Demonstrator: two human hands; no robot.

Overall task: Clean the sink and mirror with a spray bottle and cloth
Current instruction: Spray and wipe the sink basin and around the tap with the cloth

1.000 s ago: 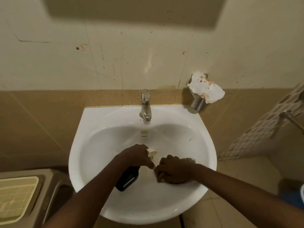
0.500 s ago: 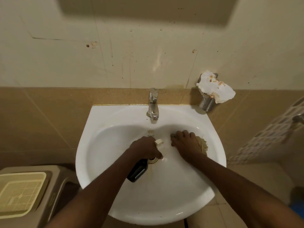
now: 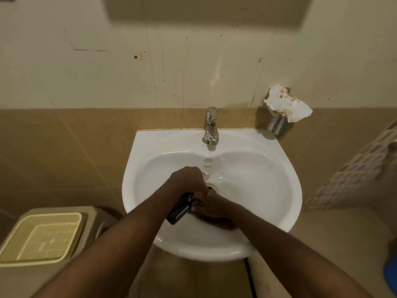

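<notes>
White sink (image 3: 279, 168), still being scrubbed. Left hand (image 3: 189, 179) holding dark spray bottle (image 3: 179, 209) near middle. Right hand (image 3: 211, 206) moved from 1 o'clock to 6 o'clock; grip and cloth hidden, cannot tell.

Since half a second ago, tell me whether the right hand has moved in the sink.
Yes. The right hand has pulled back from the basin wall below the tap toward the front rim of the sink, beside the drain.
</notes>
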